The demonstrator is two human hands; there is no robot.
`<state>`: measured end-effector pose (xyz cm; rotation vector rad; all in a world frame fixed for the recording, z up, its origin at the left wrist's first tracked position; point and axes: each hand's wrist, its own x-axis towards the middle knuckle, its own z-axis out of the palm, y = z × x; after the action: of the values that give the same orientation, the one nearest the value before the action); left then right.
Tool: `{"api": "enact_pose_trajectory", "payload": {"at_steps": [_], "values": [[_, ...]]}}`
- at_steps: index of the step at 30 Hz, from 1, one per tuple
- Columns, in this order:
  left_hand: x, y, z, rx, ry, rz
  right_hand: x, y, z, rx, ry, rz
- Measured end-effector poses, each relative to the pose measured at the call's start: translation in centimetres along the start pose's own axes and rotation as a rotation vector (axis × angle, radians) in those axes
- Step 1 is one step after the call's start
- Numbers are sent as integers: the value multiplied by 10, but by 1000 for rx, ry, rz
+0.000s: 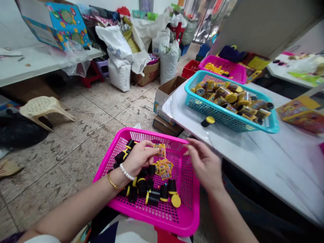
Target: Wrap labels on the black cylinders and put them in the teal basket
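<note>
Flanking paper slips point(164, 167) — left hand point(139, 158), right hand point(204, 165) — over pink basket point(195, 199).

A bracelet of white pearls point(126, 172) and a thin gold bangle point(112, 181) circle my left wrist point(118, 177); a white sleeve point(43, 239) shows at seven o'clock, and my patterned clothes point(126, 231) at six.

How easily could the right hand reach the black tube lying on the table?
Probably easily: the right hand is close to the table edge, and the black tube lies near it, outside the blue basket, nothing visible between them.
</note>
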<state>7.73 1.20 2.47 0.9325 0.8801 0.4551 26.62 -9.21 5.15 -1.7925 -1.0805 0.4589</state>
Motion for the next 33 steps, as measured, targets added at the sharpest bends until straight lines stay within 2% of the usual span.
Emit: {"api": "enact_pose_trajectory", "payload": {"at_steps": [2,3,5,10,12,15,20,26,28,30,33], "values": [[-7,-4,0,-10,-11,5,-18,-6,22,175,-258,113],[-10,-6,1,-15,-17,6,-22,-8,31,223,-339,153],[-14,-9,2,-22,-34,5,-24,-8,40,241,-415,193],[-24,-15,4,8,-71,69,-21,-4,39,30,-420,81],[-28,-17,6,7,-31,127,-21,-2,35,-49,-393,23],[-36,-19,7,-16,29,179,-22,-2,32,-52,-314,-9],[-43,-20,10,1,-3,95,-25,-7,30,-5,-278,-8],[-44,-19,12,-50,-59,12,-26,-12,33,-33,-217,-123],[-45,-17,11,0,-82,55,-26,-13,36,-55,-225,-155],[-46,-15,9,76,-97,166,-25,-15,36,-74,-259,-171],[-46,-17,5,203,-71,329,-17,-19,25,-86,-397,-224]]}}
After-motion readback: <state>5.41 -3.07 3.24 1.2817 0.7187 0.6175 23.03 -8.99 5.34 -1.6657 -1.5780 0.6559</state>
